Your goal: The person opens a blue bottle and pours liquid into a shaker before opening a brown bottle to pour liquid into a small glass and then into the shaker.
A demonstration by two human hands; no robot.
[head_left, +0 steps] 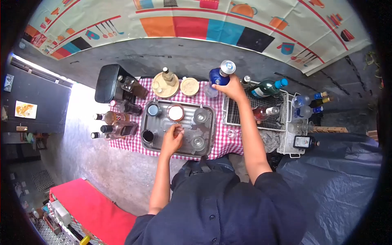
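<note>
A blue bottle with a silver cap [219, 76] stands at the back of the table, and my right hand [232, 87] is closed round it. Beside its base is a clear glass [211, 91]. My left hand [173, 138] hovers over the middle of a grey tray [177, 152], its fingers bent together; whether they hold something small is hidden. On the tray are a cup of blue-grey content [153, 109], a cup with a white top [175, 112], a dark cup [148, 136] and two clear glass mugs [200, 116], [198, 143].
Several bottles [122, 129] and a black bin [109, 83] stand left of the tray. Two round wooden boards [189, 86] lie behind it. At the right are a white wire rack [286, 143], a green bottle [265, 89] and a grey cloth [269, 141].
</note>
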